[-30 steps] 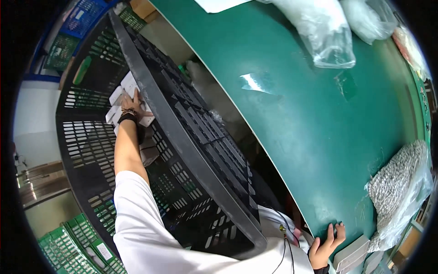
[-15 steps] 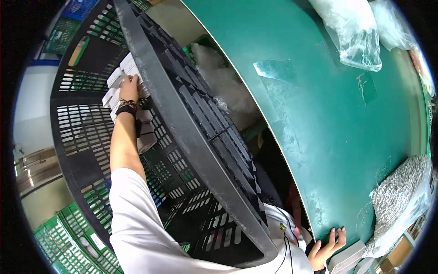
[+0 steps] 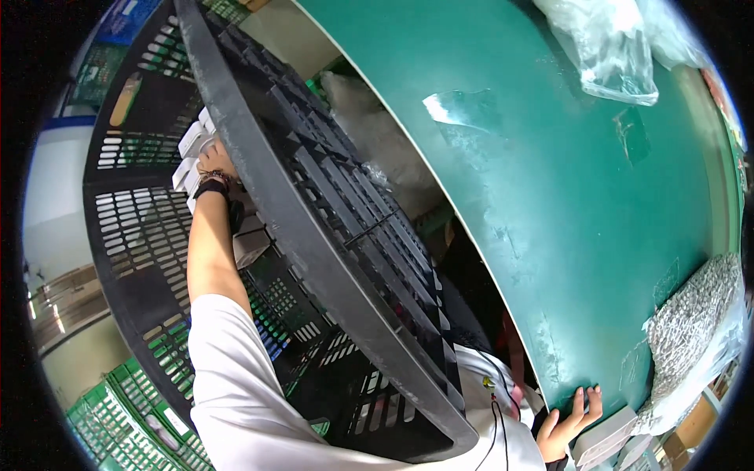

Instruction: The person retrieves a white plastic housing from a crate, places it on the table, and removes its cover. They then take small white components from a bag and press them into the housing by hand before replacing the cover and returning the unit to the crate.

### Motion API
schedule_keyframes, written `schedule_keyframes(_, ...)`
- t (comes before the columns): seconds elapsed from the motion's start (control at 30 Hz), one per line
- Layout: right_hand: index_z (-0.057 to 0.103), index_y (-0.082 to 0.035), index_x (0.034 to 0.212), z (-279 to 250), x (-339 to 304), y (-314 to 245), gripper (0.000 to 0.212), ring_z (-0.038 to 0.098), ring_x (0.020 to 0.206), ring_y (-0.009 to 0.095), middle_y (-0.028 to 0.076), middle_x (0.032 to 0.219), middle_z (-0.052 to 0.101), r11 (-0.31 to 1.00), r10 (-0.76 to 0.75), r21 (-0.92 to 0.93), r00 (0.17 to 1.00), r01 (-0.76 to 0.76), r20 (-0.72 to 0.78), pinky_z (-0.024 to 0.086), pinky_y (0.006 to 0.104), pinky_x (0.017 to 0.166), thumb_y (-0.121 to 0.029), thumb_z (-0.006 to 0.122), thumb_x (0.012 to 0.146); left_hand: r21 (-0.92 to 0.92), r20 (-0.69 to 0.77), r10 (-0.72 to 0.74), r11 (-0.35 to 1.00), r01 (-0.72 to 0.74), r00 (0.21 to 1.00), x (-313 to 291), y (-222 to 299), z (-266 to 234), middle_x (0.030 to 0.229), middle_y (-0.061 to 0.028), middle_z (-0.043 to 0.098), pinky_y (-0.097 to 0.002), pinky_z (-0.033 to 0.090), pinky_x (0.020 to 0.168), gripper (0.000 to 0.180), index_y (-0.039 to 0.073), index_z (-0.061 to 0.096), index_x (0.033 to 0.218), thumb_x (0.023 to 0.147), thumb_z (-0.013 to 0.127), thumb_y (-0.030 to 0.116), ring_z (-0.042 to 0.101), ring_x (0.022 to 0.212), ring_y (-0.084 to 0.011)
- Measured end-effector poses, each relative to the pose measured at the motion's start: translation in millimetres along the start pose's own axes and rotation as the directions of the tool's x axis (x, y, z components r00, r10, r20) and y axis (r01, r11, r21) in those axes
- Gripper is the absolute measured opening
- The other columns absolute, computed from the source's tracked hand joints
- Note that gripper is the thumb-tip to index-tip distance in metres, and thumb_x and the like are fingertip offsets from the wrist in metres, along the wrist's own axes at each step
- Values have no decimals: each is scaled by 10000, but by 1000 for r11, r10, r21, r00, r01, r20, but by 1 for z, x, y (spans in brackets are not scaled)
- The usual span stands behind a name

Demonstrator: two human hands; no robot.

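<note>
My left hand (image 3: 217, 159) reaches down into a large black slatted crate (image 3: 255, 173), wearing a dark bracelet at the wrist. It lies against several small white boxes (image 3: 191, 143) stacked inside; the crate's rim and the boxes hide its fingertips, so its grip does not show. Another pale box (image 3: 251, 242) sits lower in the crate, below the wrist. At the near edge of the green table (image 3: 550, 196), my right hand (image 3: 567, 424) rests with fingers spread and nothing in them. A flat white box (image 3: 603, 439) lies just right of it.
Clear plastic bags (image 3: 605, 47) lie at the table's far right. A bag of small grey pieces (image 3: 695, 337) stands at its right edge. Green crates (image 3: 137, 408) are at the lower left. Bagged material (image 3: 385, 129) fills the gap between black crate and table.
My left hand has moved slightly deeper among the white boxes, its fingers now more hidden by the rim. The view has shifted slightly; my right hand stays on the table edge.
</note>
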State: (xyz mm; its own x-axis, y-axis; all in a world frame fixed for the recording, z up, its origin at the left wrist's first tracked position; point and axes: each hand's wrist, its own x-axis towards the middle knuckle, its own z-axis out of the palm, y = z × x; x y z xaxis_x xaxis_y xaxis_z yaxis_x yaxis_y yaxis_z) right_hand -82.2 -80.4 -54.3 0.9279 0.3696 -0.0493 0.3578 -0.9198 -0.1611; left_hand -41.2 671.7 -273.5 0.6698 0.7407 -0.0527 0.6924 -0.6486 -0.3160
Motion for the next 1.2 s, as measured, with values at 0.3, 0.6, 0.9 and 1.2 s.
schedule_keyframes(0.3, 435, -8, 1189, -1, 6, -1, 427, 364, 1125, 420, 226, 1184, 388, 999, 12, 48, 998, -10, -56, 283, 537, 944, -207, 483, 814, 57, -48, 111, 992, -108, 993, -38, 22, -11, 1228, -160, 437, -442, 396, 897, 783, 94, 291, 1311, 689, 639, 420, 469, 1093, -348)
schedule_keyframes(0.6, 480, -26, 1169, -6, 18, -5, 419, 387, 1118, 383, 189, 1171, 414, 990, -9, 143, 995, 23, -95, 299, 483, 950, -135, 542, 769, 54, 335, 323, 931, -360, 885, -102, 64, -87, 1192, -173, 455, -431, 465, 812, 910, 33, 315, 1213, 522, 772, 408, 544, 999, -347)
schedule_keyframes(0.9, 482, -33, 1170, -6, 16, -5, 426, 396, 1109, 378, 177, 1158, 421, 991, -16, 129, 993, 31, -117, 313, 475, 929, -121, 547, 758, 45, 548, 517, 767, -640, 658, -118, 84, -57, 1175, -202, 471, -409, 457, 836, 1009, 84, 265, 1321, 521, 722, 494, 535, 1015, -346)
schedule_keyframes(1.2, 487, -40, 1162, -5, 19, -10, 429, 401, 1102, 372, 170, 1145, 427, 990, -3, 137, 992, 20, -126, 316, 482, 931, -122, 564, 748, -95, 527, 579, 768, -633, 622, -159, 96, -170, 1145, -240, 498, -382, 433, 875, 942, 94, 341, 1287, 516, 731, 467, 519, 1016, -376)
